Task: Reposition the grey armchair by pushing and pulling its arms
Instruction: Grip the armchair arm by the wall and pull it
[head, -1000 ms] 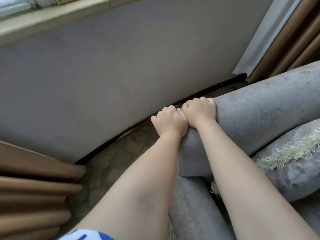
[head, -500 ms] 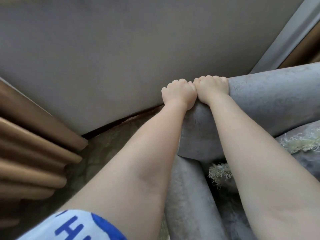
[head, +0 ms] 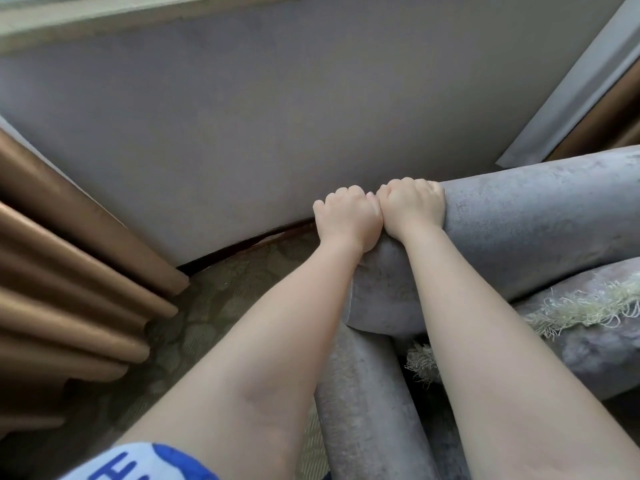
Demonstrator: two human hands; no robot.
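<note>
The grey armchair (head: 526,223) fills the right side, its thick rolled back running off to the right and one rolled arm (head: 363,410) coming down toward me. My left hand (head: 346,220) and my right hand (head: 412,206) sit side by side, thumbs touching, both clenched over the top corner of the rolled back. The fingertips are hidden behind the roll. A grey cushion with a pale fringe (head: 588,306) lies on the seat under my right forearm.
A grey wall (head: 277,116) with a dark skirting stands close behind the chair. Brown curtain folds (head: 69,271) hang at the left, more curtain (head: 616,116) at the upper right. Patterned floor (head: 214,306) shows between curtain and chair.
The view has shifted and tilted up, bringing the window ledge back into sight. Both hands keep the same grip on the chair corner, which stays close to the wall.
</note>
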